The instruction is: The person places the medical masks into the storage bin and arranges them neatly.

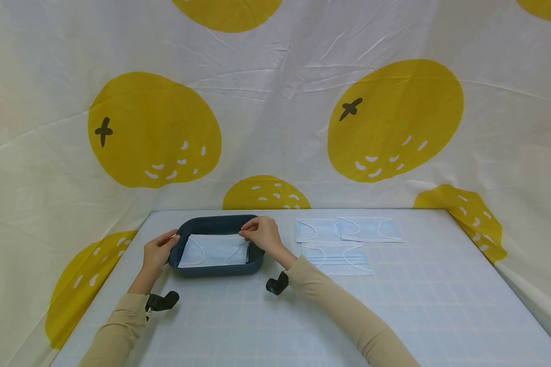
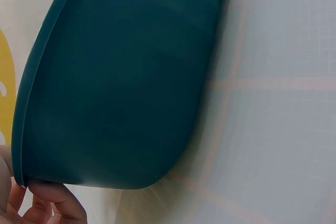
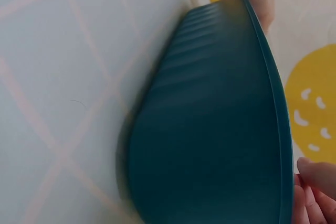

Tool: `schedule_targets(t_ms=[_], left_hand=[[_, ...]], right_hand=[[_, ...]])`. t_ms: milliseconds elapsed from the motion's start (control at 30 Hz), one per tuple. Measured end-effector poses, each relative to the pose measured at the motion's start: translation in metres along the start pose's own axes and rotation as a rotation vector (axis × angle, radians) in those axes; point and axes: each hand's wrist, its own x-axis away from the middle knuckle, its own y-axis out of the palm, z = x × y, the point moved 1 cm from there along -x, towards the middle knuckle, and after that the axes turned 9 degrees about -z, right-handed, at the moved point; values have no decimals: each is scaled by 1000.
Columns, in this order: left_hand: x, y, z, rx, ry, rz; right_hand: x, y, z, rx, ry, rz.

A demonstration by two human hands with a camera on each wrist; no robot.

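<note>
A dark teal plastic bin (image 1: 217, 270) with rounded corners stands at the left of the table. Inside lies a light blue face mask (image 1: 213, 250) with white ear loops, flat and facing up. My left hand (image 1: 158, 251) grips the bin's left end by the rim, with curled fingers (image 2: 60, 203) under the lip in the left wrist view. Over the bin's right end, my right hand (image 1: 264, 235) pinches the mask near its upper right corner, thumb and fingertips together. From the right wrist view, the bin's wall hides the mask.
Several more face masks lie to the right of the bin: an overlapping pair, one mask (image 1: 369, 229) over another (image 1: 319, 230), and a pleated mask (image 1: 335, 259) in front. The table (image 1: 275, 326) ends at a hanging white cloth (image 1: 275, 122) with yellow fruit prints.
</note>
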Motion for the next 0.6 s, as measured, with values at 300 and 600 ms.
schedule_targets(t_ms=[300,600], left_hand=[[1,0,0,3,-8,12],[3,1,1,2,20,22]], right_hand=[[5,-9,1,30,-14,6],[14,-24,8,44,-2,5]])
